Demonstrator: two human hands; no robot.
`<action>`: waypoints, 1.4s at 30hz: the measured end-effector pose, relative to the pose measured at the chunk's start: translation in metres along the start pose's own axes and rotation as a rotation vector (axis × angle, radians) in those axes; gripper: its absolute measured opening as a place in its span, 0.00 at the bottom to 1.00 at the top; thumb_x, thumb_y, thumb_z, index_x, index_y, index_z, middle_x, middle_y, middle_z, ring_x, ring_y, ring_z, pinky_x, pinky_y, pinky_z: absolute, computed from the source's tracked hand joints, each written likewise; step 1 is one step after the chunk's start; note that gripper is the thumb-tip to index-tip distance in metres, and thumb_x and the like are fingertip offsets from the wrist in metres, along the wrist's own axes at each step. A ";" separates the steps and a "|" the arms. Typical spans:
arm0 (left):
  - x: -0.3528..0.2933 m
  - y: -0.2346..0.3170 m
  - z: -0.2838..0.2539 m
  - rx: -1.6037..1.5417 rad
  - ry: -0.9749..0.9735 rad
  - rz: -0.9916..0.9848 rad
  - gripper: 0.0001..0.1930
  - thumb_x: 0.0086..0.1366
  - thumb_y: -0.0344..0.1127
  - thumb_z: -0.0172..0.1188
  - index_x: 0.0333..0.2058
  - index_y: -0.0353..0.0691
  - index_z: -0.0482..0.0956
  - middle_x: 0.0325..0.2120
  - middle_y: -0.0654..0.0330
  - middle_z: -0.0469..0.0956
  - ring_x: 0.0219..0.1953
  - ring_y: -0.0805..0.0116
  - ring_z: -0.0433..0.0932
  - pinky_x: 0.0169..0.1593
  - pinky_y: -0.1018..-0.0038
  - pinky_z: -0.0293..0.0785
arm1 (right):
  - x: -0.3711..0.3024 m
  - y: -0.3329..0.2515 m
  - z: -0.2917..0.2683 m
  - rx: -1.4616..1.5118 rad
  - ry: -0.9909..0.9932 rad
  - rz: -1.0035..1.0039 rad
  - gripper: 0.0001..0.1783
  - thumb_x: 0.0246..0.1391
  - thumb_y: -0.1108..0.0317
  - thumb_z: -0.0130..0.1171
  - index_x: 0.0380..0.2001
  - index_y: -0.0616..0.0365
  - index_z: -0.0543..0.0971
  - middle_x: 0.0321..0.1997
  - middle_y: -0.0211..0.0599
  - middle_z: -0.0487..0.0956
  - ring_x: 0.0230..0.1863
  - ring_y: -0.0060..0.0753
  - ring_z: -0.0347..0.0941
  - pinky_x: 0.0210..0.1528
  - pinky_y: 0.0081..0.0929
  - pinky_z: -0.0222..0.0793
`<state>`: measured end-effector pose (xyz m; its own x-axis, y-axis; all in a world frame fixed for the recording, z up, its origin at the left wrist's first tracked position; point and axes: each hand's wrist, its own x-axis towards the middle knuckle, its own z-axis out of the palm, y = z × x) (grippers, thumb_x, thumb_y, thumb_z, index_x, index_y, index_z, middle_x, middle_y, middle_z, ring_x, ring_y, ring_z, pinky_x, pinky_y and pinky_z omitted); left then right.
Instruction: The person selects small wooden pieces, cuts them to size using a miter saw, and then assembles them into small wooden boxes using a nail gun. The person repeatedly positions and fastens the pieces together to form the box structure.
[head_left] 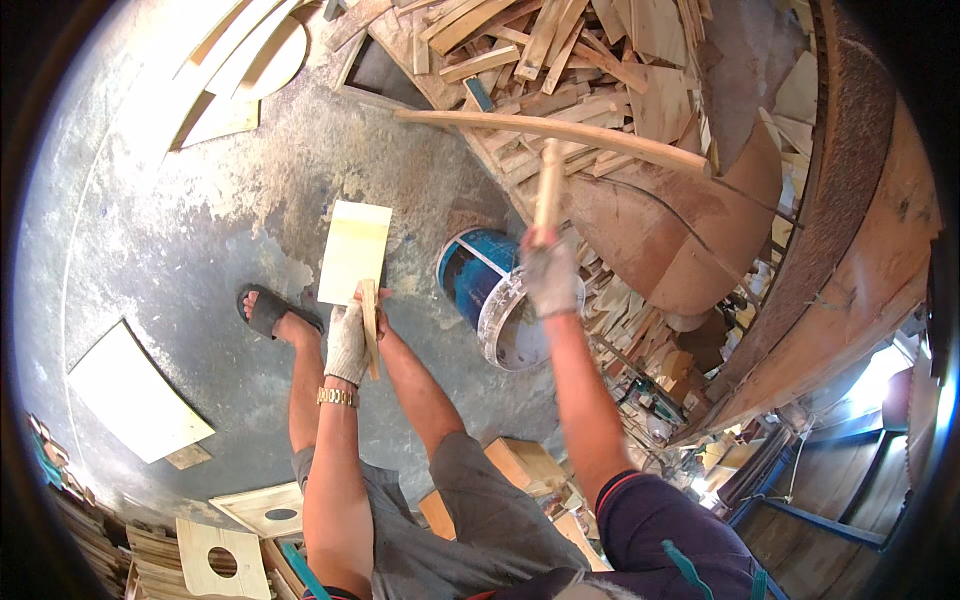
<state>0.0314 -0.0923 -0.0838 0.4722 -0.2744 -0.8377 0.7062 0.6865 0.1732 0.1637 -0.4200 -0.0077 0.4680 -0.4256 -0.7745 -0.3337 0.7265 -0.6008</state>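
Note:
My left hand [347, 345], in a pale work glove with a gold watch at its wrist, is closed around a narrow wooden strip [371, 325]. Just beyond the fingers is a pale rectangular wooden board [356, 250]; whether it touches the strip or the floor I cannot tell. My right hand [550, 278], also gloved and slightly blurred by motion, is raised above the blue bucket and closed on a light wooden stick [548, 190], which points away from me. A bit of red shows where the fingers meet the stick.
Below my right hand, a paint-stained blue bucket [470, 275] lies tipped over. Wood offcuts [560, 60] pile up at the far right, with a long curved wooden piece [560, 127] across them. A pale panel [140, 395] lies on the left floor; a board with a round hole [220, 560] is near-left.

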 end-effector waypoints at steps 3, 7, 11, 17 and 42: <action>-0.010 0.012 0.021 -0.149 0.065 -0.075 0.21 0.83 0.49 0.48 0.57 0.38 0.77 0.38 0.60 0.84 0.26 0.71 0.80 0.25 0.76 0.78 | -0.066 0.078 -0.014 -0.678 -0.237 0.015 0.13 0.67 0.66 0.64 0.49 0.62 0.76 0.43 0.40 0.80 0.43 0.33 0.79 0.48 0.30 0.81; -0.005 0.002 0.014 -0.175 -0.020 -0.029 0.26 0.82 0.50 0.51 0.67 0.37 0.71 0.59 0.55 0.80 0.39 0.68 0.84 0.33 0.75 0.83 | -0.132 0.147 0.012 -0.983 -0.329 -0.020 0.19 0.62 0.68 0.66 0.53 0.64 0.76 0.46 0.44 0.81 0.45 0.37 0.81 0.49 0.37 0.78; 0.002 0.001 0.018 -0.145 0.026 0.076 0.27 0.82 0.53 0.50 0.67 0.38 0.72 0.56 0.55 0.81 0.40 0.69 0.84 0.37 0.76 0.83 | -0.146 0.166 0.007 -1.484 -0.417 -0.333 0.21 0.60 0.70 0.66 0.54 0.64 0.75 0.46 0.53 0.80 0.48 0.54 0.81 0.50 0.44 0.76; 0.004 -0.006 0.011 -0.212 0.011 0.119 0.28 0.81 0.50 0.53 0.69 0.35 0.69 0.63 0.49 0.77 0.58 0.58 0.80 0.51 0.62 0.86 | -0.156 0.167 0.017 -1.598 -0.394 -0.334 0.19 0.58 0.70 0.66 0.52 0.60 0.75 0.43 0.59 0.83 0.49 0.66 0.80 0.49 0.50 0.76; 0.007 -0.006 -0.034 -0.275 0.231 0.052 0.24 0.82 0.54 0.47 0.60 0.38 0.71 0.45 0.55 0.81 0.30 0.66 0.83 0.26 0.73 0.82 | 0.171 -0.076 0.245 -1.935 0.223 -0.894 0.40 0.53 0.50 0.71 0.61 0.69 0.74 0.57 0.62 0.82 0.61 0.55 0.80 0.63 0.45 0.75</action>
<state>0.0130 -0.0752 -0.1087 0.3494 -0.0968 -0.9320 0.5011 0.8598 0.0986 0.4692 -0.4159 -0.0456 0.9035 -0.3982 -0.1583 -0.4044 -0.9146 -0.0076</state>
